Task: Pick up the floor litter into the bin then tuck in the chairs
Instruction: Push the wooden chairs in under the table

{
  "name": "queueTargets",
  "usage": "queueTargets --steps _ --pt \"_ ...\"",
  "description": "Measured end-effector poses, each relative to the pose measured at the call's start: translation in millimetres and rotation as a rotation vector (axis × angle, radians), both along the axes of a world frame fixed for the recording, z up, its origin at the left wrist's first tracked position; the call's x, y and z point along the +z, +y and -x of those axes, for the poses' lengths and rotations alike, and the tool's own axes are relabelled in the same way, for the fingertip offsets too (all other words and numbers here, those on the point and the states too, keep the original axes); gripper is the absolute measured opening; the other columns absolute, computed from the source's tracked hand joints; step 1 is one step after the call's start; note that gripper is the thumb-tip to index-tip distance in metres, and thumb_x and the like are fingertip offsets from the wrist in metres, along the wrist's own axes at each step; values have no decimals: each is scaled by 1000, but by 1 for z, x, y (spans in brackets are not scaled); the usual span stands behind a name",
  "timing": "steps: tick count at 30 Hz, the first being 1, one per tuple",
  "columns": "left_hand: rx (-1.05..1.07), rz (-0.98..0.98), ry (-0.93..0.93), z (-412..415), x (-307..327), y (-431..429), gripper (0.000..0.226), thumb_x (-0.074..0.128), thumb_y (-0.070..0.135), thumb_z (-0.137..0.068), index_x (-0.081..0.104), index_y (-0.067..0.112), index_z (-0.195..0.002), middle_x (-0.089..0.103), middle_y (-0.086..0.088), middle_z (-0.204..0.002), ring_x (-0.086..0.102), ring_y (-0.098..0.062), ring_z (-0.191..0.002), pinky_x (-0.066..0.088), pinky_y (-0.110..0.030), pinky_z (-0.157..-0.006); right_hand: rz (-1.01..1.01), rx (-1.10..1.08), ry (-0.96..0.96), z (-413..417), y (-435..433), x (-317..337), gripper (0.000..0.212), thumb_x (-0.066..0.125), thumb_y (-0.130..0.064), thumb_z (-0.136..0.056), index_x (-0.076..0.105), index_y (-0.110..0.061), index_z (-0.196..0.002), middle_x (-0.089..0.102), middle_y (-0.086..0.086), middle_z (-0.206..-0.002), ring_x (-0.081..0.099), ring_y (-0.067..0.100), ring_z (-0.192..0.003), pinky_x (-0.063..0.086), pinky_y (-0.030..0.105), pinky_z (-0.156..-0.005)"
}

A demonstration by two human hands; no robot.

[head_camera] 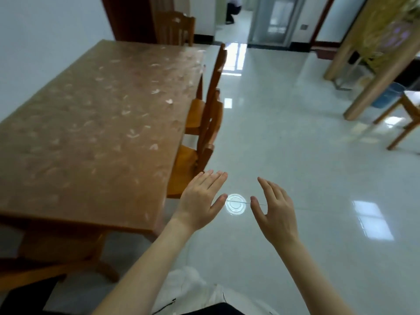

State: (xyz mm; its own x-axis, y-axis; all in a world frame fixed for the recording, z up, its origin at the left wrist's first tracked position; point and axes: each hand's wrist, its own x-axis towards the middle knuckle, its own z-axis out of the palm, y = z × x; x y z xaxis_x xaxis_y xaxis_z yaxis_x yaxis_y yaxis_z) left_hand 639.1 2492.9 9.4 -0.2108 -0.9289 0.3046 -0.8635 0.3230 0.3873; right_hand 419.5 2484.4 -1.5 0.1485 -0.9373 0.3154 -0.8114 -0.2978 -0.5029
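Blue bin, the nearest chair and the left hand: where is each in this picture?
blue bin (388, 96): head view, on its side wall.
nearest chair (181, 165): head view, on its seat.
left hand (201, 201): head view, on the back of the hand.

A glossy pale tiled floor (295, 133) fills most of the room. A long wooden table (91, 121) with a mottled brown top stands on its left side beside a plain pale wall (45, 42). Behind the table's far end is a dark brown wooden panel (129, 17). At the floor's far edge a dark skirting (202, 38) runs to an open doorway (236, 23), with a glazed door (276, 19) just beside it. Thick tan posts (372, 73) slant up near the right edge. A round lamp reflection (236, 204) and window reflections (372, 221) shine on the tiles
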Motion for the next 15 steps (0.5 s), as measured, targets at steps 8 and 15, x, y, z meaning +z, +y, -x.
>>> queueTargets --steps 8,15 --pt "-160 -62 -35 59 -23 -61 54 50 45 -94 48 18 -141 53 2 -140 45 -19 -132 37 -38 -110 -49 -136 4 59 -31 -22 52 45 -42 -93 55 -12 -135 62 4 -129 57 27 -119 45 42 -100" --pt "-169 -91 -37 104 -40 -171 53 43 44 -96 48 16 -140 54 1 -140 46 -19 -131 35 -36 -111 -67 -169 30 106 -137 -27 53 44 -43 -93 57 -12 -134 63 3 -129 57 25 -119 42 39 -100"
